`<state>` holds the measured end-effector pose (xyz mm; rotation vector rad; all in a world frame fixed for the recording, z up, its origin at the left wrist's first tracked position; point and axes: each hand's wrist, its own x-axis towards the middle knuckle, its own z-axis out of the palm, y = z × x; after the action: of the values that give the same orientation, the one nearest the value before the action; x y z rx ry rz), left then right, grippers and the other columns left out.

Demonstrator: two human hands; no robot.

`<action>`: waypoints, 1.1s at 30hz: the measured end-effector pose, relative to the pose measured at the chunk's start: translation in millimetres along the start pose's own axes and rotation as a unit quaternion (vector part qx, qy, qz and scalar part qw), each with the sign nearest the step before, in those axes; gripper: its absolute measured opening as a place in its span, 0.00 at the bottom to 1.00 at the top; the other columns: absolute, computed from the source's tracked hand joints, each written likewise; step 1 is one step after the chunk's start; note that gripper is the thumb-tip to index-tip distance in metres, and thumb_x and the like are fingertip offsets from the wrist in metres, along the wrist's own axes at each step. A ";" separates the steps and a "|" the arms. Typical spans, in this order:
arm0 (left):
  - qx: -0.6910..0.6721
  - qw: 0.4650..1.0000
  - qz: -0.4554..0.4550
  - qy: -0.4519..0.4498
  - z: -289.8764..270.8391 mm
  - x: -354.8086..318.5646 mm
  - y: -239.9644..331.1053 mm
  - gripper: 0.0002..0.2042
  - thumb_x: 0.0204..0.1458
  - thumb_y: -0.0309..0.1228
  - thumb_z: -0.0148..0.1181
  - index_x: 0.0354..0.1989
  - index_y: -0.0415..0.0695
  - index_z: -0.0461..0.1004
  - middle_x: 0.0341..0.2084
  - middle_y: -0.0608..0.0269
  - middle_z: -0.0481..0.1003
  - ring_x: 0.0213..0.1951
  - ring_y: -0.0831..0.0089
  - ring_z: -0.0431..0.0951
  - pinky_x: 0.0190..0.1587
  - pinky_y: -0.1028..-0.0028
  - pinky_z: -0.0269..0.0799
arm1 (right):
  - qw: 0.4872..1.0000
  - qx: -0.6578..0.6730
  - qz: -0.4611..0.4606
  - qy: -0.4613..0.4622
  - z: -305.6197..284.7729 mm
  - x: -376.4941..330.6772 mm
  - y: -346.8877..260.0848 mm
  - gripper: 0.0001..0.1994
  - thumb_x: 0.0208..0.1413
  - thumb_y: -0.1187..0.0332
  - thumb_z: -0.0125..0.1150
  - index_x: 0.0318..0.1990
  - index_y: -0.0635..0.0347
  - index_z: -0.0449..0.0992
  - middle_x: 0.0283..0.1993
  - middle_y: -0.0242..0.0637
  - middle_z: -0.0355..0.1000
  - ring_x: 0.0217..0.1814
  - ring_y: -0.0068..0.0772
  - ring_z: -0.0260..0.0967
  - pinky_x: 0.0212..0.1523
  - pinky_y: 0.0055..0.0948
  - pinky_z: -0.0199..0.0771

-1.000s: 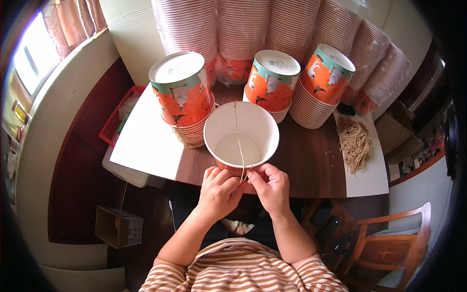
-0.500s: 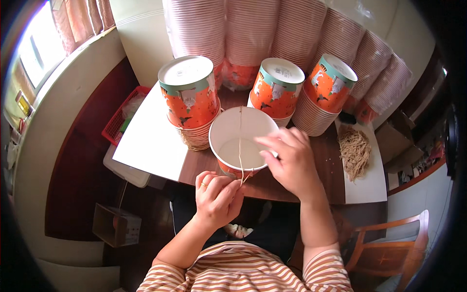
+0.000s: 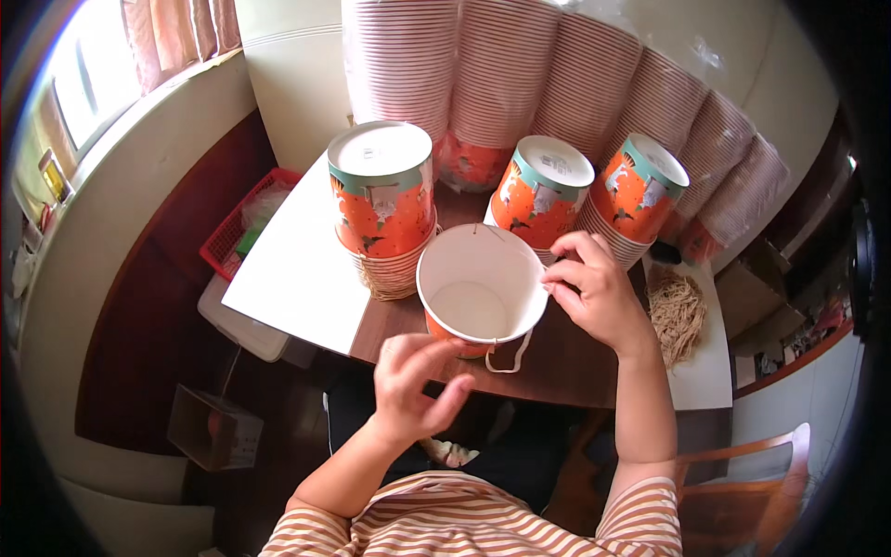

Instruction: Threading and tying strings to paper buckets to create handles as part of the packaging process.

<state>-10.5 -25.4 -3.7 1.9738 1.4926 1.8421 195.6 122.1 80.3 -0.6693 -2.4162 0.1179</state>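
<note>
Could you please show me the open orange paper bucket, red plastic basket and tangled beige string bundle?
Open orange paper bucket (image 3: 484,265), head view: inner wall.
Red plastic basket (image 3: 223,249), head view: side wall.
Tangled beige string bundle (image 3: 677,311), head view: its middle.

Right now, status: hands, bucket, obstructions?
Left hand open by bucket; right hand at its right edge, grip unclear. Bucket mouth-up, string loop at front. Stacked buckets close behind.

The right hand (image 3: 599,295) touches the open paper bucket (image 3: 453,269)
</note>
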 end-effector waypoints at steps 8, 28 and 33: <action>0.030 0.956 -0.290 -0.030 9.1 53.8 -32.6 0.36 0.44 0.36 0.67 0.59 0.36 0.55 0.24 0.60 0.72 0.25 0.72 0.72 0.31 0.74 0.69 | 0.995 -0.078 0.061 0.022 13.1 -48.5 25.9 0.02 0.43 0.76 0.63 0.27 0.61 0.77 0.37 0.36 0.69 0.41 0.39 0.67 0.43 0.35 0.69; 0.042 0.992 0.102 0.066 7.6 54.6 -43.6 0.14 0.46 0.18 0.55 0.43 0.37 0.70 0.25 0.55 0.72 0.24 0.62 0.73 0.28 0.71 0.71 | 0.857 0.425 0.281 0.074 -4.7 -97.6 44.6 0.15 0.52 0.65 0.58 0.44 0.65 0.73 0.52 0.39 0.69 0.50 0.26 0.68 0.51 0.26 0.65; 0.059 0.954 0.295 -0.006 9.0 52.6 -29.3 0.07 0.36 0.20 0.61 0.27 0.38 0.73 0.22 0.60 0.69 0.26 0.63 0.73 0.34 0.66 0.76 | 0.817 0.539 0.188 0.076 -2.6 -78.6 27.1 0.47 0.45 0.44 0.66 0.65 0.67 0.53 0.63 0.41 0.59 0.63 0.34 0.59 0.62 0.34 0.57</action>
<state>-30.0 29.3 14.4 2.7064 1.0999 1.9484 262.3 106.8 33.0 -0.5327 -1.6125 1.4062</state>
